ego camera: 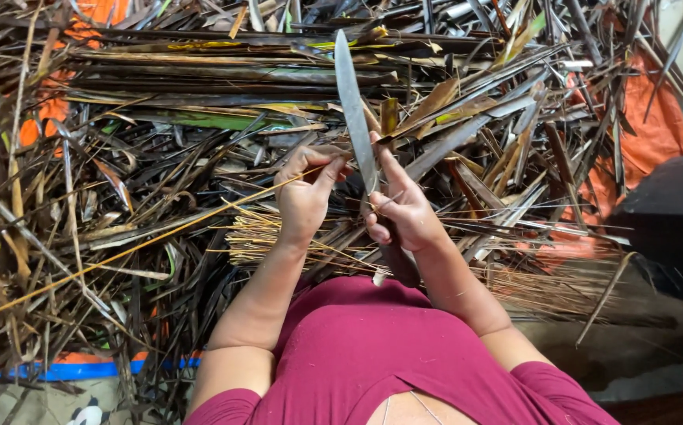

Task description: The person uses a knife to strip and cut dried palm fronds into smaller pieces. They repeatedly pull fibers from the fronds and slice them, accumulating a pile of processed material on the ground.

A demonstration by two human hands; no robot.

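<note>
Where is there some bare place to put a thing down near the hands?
Bare ground shows only at lower right, between the thin yellow sticks bundle and the dark block. Around the left hand and right hand with the long knife, dry brown leaf strips crowd everything.

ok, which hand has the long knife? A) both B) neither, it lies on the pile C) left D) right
D: the right hand grips the knife by its handle, blade pointing up over the dry leaf pile, while the left hand pinches a thin yellow leaf rib.
</note>
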